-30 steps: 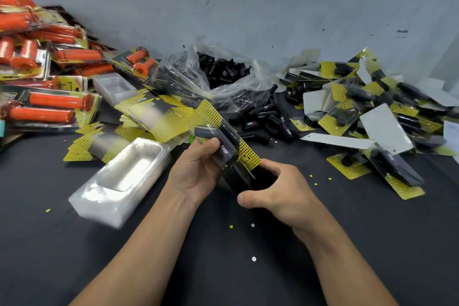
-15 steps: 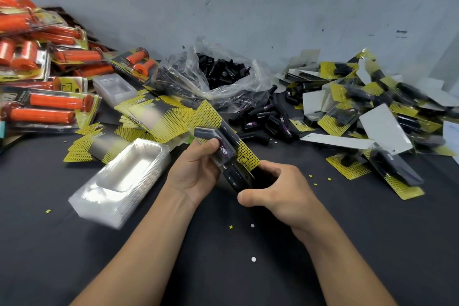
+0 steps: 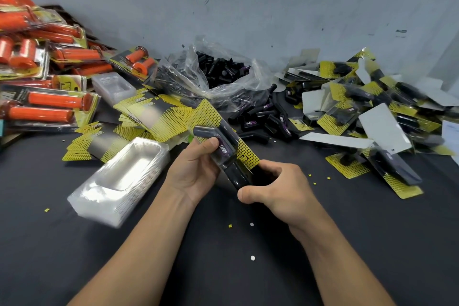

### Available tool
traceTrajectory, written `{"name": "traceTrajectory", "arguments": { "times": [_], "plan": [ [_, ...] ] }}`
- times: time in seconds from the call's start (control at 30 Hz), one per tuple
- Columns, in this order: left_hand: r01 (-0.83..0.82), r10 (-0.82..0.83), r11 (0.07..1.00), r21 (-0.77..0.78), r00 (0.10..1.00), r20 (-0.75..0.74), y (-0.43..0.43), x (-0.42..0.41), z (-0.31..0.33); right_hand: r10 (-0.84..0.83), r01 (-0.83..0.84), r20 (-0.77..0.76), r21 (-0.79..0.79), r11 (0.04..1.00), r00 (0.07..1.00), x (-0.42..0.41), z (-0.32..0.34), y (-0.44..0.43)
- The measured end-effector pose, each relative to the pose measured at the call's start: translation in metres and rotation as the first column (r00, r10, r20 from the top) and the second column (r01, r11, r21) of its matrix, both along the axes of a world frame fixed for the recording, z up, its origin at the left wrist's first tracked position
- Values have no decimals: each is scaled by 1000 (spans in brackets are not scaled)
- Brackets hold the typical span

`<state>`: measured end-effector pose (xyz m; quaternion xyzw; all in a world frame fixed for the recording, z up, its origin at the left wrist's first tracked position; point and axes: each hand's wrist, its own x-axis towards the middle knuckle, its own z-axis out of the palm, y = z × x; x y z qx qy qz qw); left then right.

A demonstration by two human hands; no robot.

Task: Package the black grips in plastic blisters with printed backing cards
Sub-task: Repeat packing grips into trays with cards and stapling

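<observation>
In the middle of the dark table (image 3: pixel 223 268) the person holds one blister pack (image 3: pixel 215 134) between both hands, tilted so its top points to eleven o'clock. Through the clear shell shows a black grip (image 3: pixel 224 150), short and tubular, with "TAPER" printed along it in pale letters on a purple band. Behind it is the backing card (image 3: pixel 248 155), yellow with a fine black dot pattern that fades to solid black at the lower end. The left hand (image 3: pixel 196 169) grips the pack from the nine o'clock side, thumb pressed flat on the shell over the grip, fingers curled out of sight behind. The right hand (image 3: pixel 275 189) is curled round the pack's lower, black end, thumb along the near edge. At nine o'clock from the hands lies a stack of empty blisters (image 3: pixel 124 176), touching loose cards (image 3: pixel 154 117) fanned out at eleven. At twelve sits a clear plastic bag (image 3: pixel 198 77) full of black grips, with more loose grips (image 3: pixel 260 117) spilled at one o'clock. A heap of finished packs (image 3: pixel 360 107) spreads at two o'clock, and orange grip packs (image 3: pixel 49 102) pile up at ten.
</observation>
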<state>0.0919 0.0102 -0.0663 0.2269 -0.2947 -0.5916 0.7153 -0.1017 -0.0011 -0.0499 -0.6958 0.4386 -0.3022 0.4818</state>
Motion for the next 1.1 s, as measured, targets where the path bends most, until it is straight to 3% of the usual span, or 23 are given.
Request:
{"name": "traceTrajectory", "arguments": {
  "times": [0.43,0.6,0.77,0.93,1.0,1.1],
  "plan": [
    [34,-34,999,-25,999,2,-1,0,-3,-137,137,2,7,991,991,7,2,2],
    [20,-20,1000,-15,999,27,-1,0,-3,-69,69,-45,13,998,997,5,3,0],
    [-88,92,993,77,995,-42,-3,1,-3,109,-103,-66,78,992,992,-6,6,-4],
    [-198,220,968,155,965,-140,-4,3,1,-211,187,81,229,955,974,-8,3,-11],
    [-204,223,968,144,966,-129,-4,2,0,-371,372,-23,80,925,928,-10,4,-15],
    [-183,197,973,142,976,-89,-4,0,1,-441,423,-125,-143,895,889,-10,1,-15]
  ]
}}
